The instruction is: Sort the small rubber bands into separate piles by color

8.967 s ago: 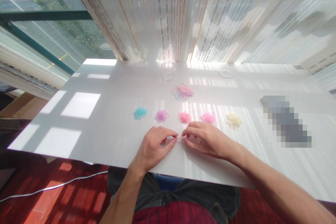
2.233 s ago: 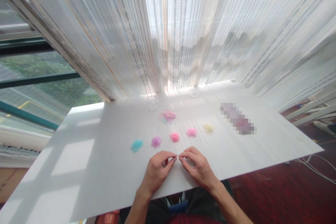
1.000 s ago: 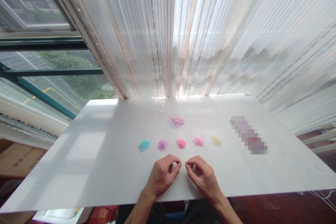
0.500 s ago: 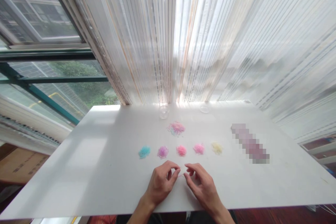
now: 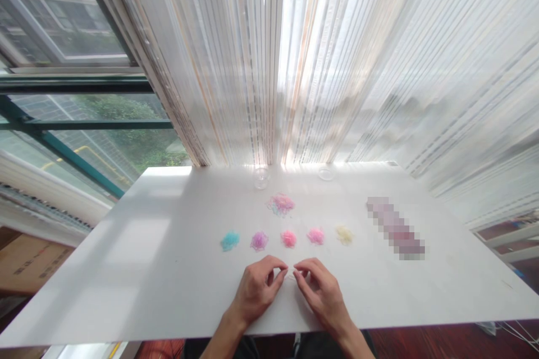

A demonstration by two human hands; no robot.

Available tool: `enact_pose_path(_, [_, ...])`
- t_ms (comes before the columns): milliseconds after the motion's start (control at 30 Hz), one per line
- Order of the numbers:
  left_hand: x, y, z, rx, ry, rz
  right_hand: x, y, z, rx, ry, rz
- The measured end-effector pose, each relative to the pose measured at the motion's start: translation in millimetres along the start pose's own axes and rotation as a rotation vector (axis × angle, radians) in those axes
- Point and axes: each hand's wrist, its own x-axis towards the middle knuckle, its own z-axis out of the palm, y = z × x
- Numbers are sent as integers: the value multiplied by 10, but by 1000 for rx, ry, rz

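Note:
Near the front of the white table [image 5: 177, 291], my left hand [image 5: 261, 286] and my right hand [image 5: 318, 289] face each other, fingertips almost meeting. Thumb and forefinger are pinched on each. A thin pale strand, which looks like a small elastic band [image 5: 290, 276], spans the gap between them; its ends are hidden by the fingers. Just beyond lies a row of small piles of elastic bands: turquoise [image 5: 229, 240], purple [image 5: 259, 240], coral pink [image 5: 288, 239], light pink [image 5: 315, 236] and pale yellow [image 5: 345, 234]. Behind the row sits a mixed-colour pile [image 5: 281, 205].
A clear round container [image 5: 261, 178] and a clear lid-like disc [image 5: 325, 174] stand at the table's far edge. To the right lies a blurred-out pinkish object [image 5: 396, 229]. Striped curtains [image 5: 236, 67] hang behind, and a cardboard box [image 5: 29, 261] is at the left.
My right hand has come a little closer to my left, its thumb and forefinger drawing together. The whole view has shifted slightly; the piles lie as before.

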Motion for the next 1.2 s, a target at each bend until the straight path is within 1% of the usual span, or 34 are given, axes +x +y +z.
enact_pose_path(233, [-7,15,-13,-6,0,8,-33,48,39,-18,-37,-31])
enact_pose_path(700, [-2,4,-21,22,-29,17,-26,55,47,-18,-22,-69])
enact_pose_path(1000, [6,18,-26,12,-39,12,-26,44,29,-28,-34,-24])
enact_pose_path(1200, [-3,13,-22,2,-44,7,-25,37,24,-18,-50,-25])
